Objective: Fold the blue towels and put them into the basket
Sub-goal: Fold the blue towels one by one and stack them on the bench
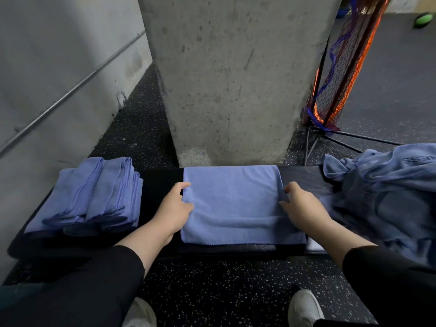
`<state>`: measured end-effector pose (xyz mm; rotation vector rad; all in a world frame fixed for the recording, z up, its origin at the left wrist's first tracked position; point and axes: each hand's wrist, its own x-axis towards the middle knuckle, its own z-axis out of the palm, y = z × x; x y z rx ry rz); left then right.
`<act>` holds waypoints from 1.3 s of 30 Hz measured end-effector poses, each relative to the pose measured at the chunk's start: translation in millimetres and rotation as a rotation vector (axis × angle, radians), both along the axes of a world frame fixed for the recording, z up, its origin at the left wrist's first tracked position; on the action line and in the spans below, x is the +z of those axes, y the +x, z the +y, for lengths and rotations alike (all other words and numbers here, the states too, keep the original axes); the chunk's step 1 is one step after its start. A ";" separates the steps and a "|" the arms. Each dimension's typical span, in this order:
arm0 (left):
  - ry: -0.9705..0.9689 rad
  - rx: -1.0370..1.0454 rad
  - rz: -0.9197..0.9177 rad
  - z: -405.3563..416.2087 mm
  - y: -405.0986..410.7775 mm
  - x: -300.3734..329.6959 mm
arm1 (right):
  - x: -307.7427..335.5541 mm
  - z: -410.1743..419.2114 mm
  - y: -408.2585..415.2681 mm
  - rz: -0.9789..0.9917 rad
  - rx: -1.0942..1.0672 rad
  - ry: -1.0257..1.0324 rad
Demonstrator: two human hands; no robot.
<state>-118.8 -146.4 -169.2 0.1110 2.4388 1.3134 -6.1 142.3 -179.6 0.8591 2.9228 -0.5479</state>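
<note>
On the floor nearest the camera: two white shoes (304, 308), black sleeves. Next out, dark bench (160, 185) running left-right. Blue towel (233, 204) lies flat at bench centre, partly folded, long axis left-right along the bench, hemmed edge toward the person. Left hand (174, 208) grips its left edge, thumb on top, fingers curled under. Right hand (302, 206) pinches the right edge. Folded stack (94, 197) at bench left looks done; unfolded heap (389, 197) at right remains. No basket visible, so none binned yet, judging by this. Beyond: concrete pillar (236, 79), netted stand (342, 67).
</note>
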 end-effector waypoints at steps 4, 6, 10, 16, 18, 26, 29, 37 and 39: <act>-0.134 0.002 0.135 -13.1 1.1 -9.7 | -0.4 -3.4 14.7 0.077 0.040 0.172; -0.399 -0.126 0.342 -21.4 6.0 -12.7 | -3.4 -3.6 20.3 0.113 0.148 0.377; -0.688 -0.382 0.693 -28.0 21.9 -19.5 | -15.6 -3.6 32.7 0.182 0.452 0.429; -0.722 -0.556 0.577 -43.6 30.6 -30.7 | -26.0 13.5 60.2 0.047 0.470 0.208; -0.680 -0.549 0.627 -47.0 31.5 -29.8 | -27.1 18.0 67.1 0.072 0.471 0.203; -0.551 -0.739 0.788 -65.0 39.9 -30.6 | -20.1 24.7 90.9 0.288 0.731 0.195; -0.558 -0.766 0.791 -70.3 40.3 -31.5 | -18.2 29.1 95.7 0.261 0.750 0.180; -0.551 -0.808 0.878 -76.4 41.5 -35.1 | -15.4 28.8 97.4 0.297 0.816 0.234; -0.524 -0.798 0.904 -77.4 42.6 -37.6 | -16.5 28.3 99.6 0.318 0.828 0.243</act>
